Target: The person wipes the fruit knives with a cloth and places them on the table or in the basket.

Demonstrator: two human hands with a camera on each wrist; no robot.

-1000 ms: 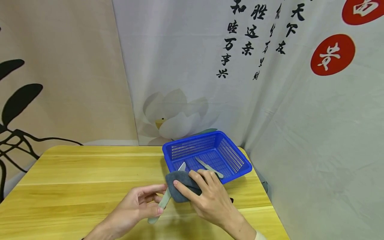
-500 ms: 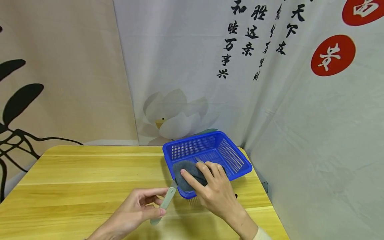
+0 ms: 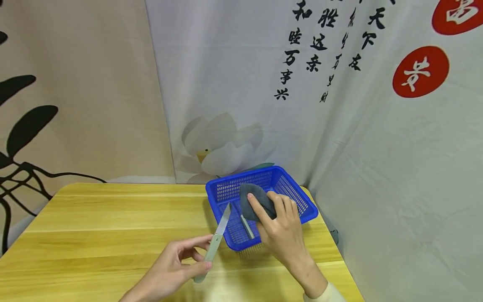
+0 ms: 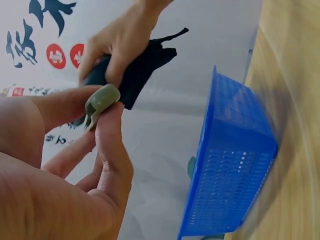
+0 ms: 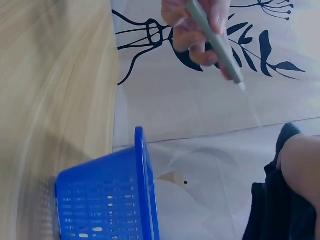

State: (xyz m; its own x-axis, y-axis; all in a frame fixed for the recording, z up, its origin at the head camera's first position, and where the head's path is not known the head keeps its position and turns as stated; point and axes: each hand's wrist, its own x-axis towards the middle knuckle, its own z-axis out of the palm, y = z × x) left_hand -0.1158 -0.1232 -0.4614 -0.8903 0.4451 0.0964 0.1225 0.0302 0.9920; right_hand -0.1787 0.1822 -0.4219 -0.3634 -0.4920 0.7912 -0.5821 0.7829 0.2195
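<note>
My left hand pinches a small knife by its pale green handle. The blade points up and away, bare along its length, in front of the basket's left side. My right hand holds a folded dark grey cloth over the basket, apart from the blade. In the left wrist view, the knife's handle end shows between thumb and finger, with the cloth hanging beyond. Inside the blue basket lies a slim pale piece, partly hidden, its kind unclear.
The basket stands at the back right of the yellow wooden table, near its right edge. Behind and to the right hangs a printed cloth backdrop.
My right hand has drawn the cloth along the blade and off its tip, up and right over the basket. The blade, covered before, now shows. My left hand has barely moved.
</note>
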